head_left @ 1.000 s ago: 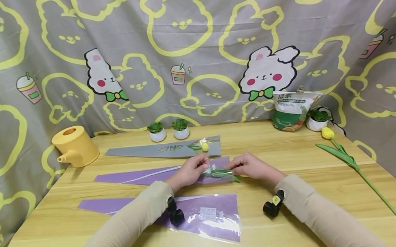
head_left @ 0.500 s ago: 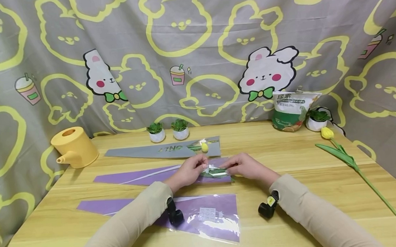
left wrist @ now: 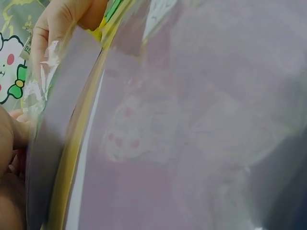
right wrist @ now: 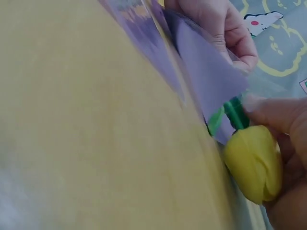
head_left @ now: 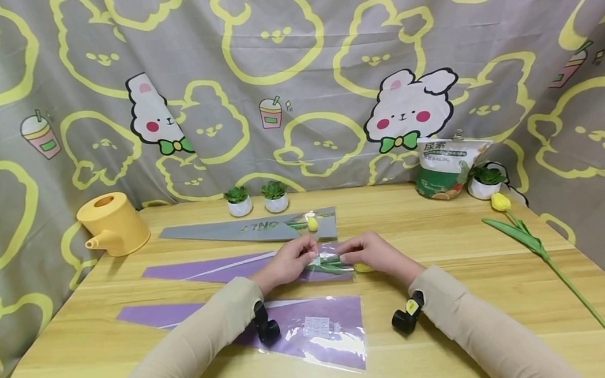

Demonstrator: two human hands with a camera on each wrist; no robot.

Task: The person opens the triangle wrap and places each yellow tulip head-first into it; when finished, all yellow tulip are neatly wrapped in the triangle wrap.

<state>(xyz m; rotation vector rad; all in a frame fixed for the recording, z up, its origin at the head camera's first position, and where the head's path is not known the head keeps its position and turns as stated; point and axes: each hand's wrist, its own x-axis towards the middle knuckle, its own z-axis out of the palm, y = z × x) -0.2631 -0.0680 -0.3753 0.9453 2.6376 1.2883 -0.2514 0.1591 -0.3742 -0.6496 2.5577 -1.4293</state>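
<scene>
- The right hand [head_left: 374, 253] has slid leftward toward the left hand [head_left: 289, 261] since a second ago; it grips a yellow tulip [right wrist: 254, 163] by the bloom, and more of the stem now lies inside the purple sleeve [head_left: 245, 266].
- The left hand pinches the sleeve's clear open edge, holding it up at much the same spot as before. The two hands are now close together over the sleeve's mouth.
- From the head view the tulip's bloom is mostly hidden under the right hand; only a sliver of yellow shows. The left wrist view is blurred, filled by purple film, with fingers cut off at its edge.
- A second purple sleeve [head_left: 311, 330] lies nearer the person; a grey sleeve [head_left: 232, 231] already holding a tulip lies beyond the hands.
- On the wooden table [head_left: 446, 330]: a loose tulip [head_left: 535, 247] at right, a yellow watering can [head_left: 112, 224], small potted plants [head_left: 257, 198], a fertiliser bag [head_left: 444, 169]. A bunny-print cloth [head_left: 295, 68] hangs behind.
</scene>
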